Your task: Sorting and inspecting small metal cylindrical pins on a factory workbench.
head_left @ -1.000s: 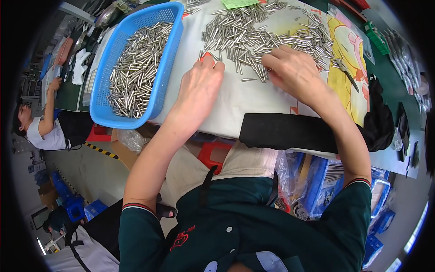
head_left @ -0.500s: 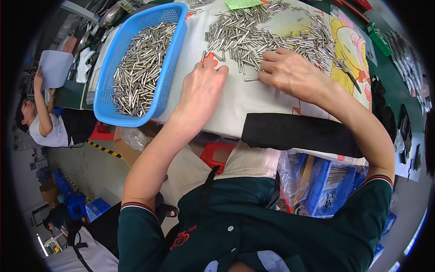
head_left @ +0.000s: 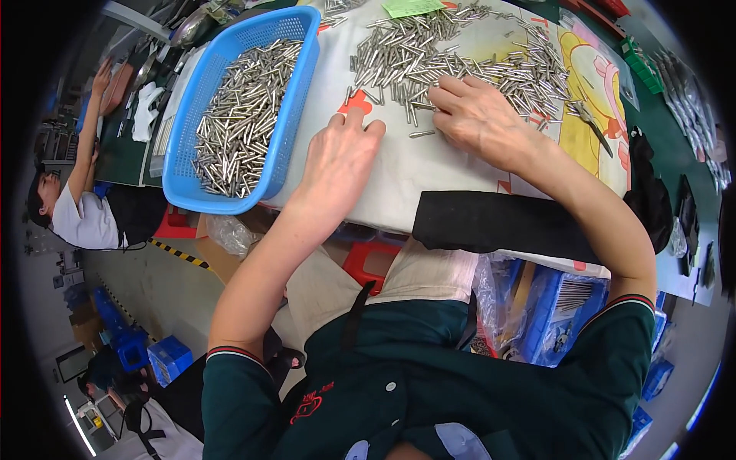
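Many small, shiny metal pins lie loosely piled on a pale, printed cloth. At the pile's near edge is my right hand, its fingers curled down among the nearest pins; the fingertips are hidden from above. One loose pin lies just beside it. My left hand rests over the cloth between the pile and a blue perforated basket. Its fingers are bent together, and whatever they may hold does not show. More of the same pins fill much of the basket.
Pliers or a similar tool lie to the right of the pile. A green paper slip sits at the far edge. Black cloth lies along the near table edge. To the left, a person in white reaches upward.
My right hand has shifted slightly away from me and left, its fingers closer to the pile. My left hand has barely moved. The person at left no longer shows the white sheet.
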{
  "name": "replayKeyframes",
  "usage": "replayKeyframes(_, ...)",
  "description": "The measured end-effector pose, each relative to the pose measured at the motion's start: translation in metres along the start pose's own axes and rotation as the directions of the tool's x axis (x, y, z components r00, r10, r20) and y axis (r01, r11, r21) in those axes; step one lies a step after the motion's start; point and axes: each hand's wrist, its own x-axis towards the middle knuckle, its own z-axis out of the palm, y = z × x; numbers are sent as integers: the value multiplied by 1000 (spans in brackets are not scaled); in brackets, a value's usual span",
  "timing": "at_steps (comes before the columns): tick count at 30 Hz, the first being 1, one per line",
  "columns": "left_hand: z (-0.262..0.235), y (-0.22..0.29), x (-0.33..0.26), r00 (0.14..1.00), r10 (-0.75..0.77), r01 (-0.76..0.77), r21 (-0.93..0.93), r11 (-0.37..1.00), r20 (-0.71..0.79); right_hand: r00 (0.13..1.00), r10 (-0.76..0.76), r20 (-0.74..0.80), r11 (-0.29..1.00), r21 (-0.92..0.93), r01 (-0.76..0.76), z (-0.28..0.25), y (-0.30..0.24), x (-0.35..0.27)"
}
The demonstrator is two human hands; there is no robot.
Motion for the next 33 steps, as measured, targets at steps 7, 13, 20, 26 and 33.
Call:
replayKeyframes(7,-12,9,-2,998,31,-35,69,997,59,999,47,-11,993,-107,-48,-4,-1,-7)
replayKeyframes(13,-8,8,2,995,95,-101,173,980,42,995,77,58,984,-166,-66,0,1,8)
replayKeyframes(20,-7,12,1,996,87,-90,180,980,23,960,271,-78,950,181,-253,-11,-12,1)
replayKeyframes(26,-3,14,0,996,64,-78,284,956,59,948,284,141,949,-182,-257,-17,-42,-1)
replayKeyframes(33,3,-4,5,993,112,-103,155,983,-47,935,353,-4,932,90,-352,-2,-13,-5)
